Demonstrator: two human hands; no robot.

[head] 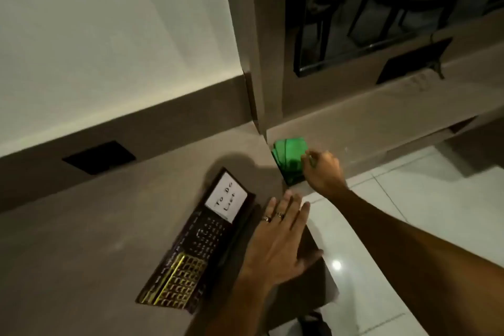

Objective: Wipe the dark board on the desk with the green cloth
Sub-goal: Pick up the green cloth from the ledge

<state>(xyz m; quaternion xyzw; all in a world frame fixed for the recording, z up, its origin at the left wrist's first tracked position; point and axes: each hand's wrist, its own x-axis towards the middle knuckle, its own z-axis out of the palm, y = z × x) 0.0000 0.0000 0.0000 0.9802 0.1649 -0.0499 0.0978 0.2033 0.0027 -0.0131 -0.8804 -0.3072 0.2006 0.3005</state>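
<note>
The dark board [196, 251] lies flat on the beige desk [81, 254], with a white "To Do List" note [225, 200] at its far end and yellow grid marks at its near end. My left hand [278, 243] rests flat and spread on the desk beside the board's right edge, two rings on its fingers. The folded green cloth [289, 157] sits on a lower ledge just past the desk's right corner. My right hand [323, 170] reaches to the cloth's right edge, fingers curled against it; whether they grip it is unclear.
A dark socket plate [99, 157] is set in the backsplash behind the desk. A tall beige cabinet panel [257, 63] rises at the desk's far right corner. White tiled floor [409, 199] lies to the right, below the desk edge. A dark framed glass panel [368, 8] stands beyond.
</note>
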